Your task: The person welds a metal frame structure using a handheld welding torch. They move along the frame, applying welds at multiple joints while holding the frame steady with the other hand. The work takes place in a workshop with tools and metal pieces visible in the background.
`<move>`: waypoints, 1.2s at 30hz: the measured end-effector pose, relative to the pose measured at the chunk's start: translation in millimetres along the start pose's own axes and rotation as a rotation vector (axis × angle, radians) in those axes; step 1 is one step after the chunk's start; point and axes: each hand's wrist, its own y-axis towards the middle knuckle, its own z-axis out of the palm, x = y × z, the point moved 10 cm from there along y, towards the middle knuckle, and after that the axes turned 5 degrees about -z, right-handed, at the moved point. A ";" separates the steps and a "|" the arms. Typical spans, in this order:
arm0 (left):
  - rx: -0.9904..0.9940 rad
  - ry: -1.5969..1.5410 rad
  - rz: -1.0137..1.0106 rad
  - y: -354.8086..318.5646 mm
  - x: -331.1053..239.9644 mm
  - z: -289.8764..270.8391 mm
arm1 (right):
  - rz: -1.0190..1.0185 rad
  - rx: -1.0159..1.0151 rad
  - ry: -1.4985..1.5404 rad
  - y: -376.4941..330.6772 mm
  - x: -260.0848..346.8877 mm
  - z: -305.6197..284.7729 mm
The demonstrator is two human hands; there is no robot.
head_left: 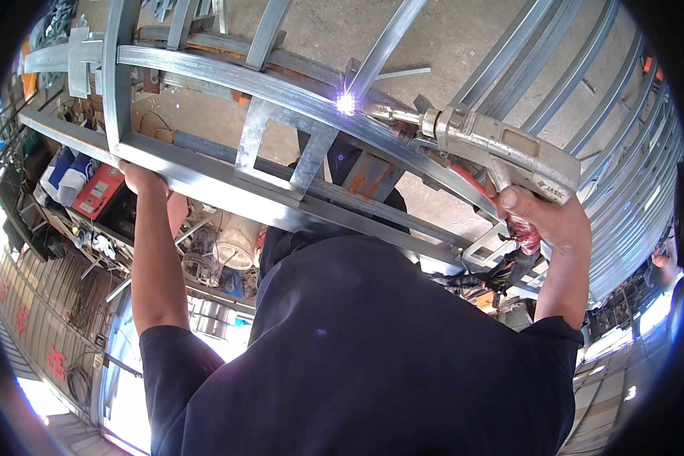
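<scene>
My right hand (546, 216) grips the handle of a metal welding gun (501, 148). Its nozzle reaches left to a bright blue-white spark (346, 102) on a curved galvanised steel bar (281, 87). My left hand (140, 178) rests against the underside edge of the steel frame (197, 175), holding a straight rail of it. A square steel bracket (281, 148) links the curved bar and the straight rail between my hands. My dark-shirted torso fills the lower middle.
Several long steel profiles (585, 99) lie stacked at the right. A red box (99, 190) and white sacks (64, 171) sit at the left, with cables and machine parts (220, 251) under the frame. Concrete floor (448, 38) shows between the bars.
</scene>
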 end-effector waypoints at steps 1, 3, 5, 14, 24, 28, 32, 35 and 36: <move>0.006 0.001 0.002 2.7 0.7 0.4 | -0.004 -0.008 0.003 -0.1 0.5 -0.2; 0.012 0.001 0.008 3.5 -0.2 -0.5 | -0.013 -0.015 0.014 0.9 1.2 0.3; 0.005 0.022 0.000 1.3 -0.1 -0.4 | -0.018 -0.020 0.027 2.4 2.2 1.7; 0.027 0.056 -0.015 -11.8 -1.5 3.7 | -0.064 -0.027 0.044 2.6 4.4 1.4; 0.034 0.069 0.011 3.8 -0.2 0.0 | -0.059 -0.025 0.046 6.2 3.7 2.2; 0.033 0.059 0.014 1.0 -0.5 2.1 | -0.081 -0.013 0.034 4.2 4.6 0.3; 0.062 0.050 0.034 6.5 0.7 2.6 | -0.092 0.003 0.025 4.1 3.3 0.5; 0.060 0.052 0.000 10.9 2.8 0.5 | -0.099 0.013 0.027 4.0 4.0 0.2; 0.073 0.030 0.004 12.6 3.9 0.5 | -0.108 0.025 0.024 4.3 5.7 2.2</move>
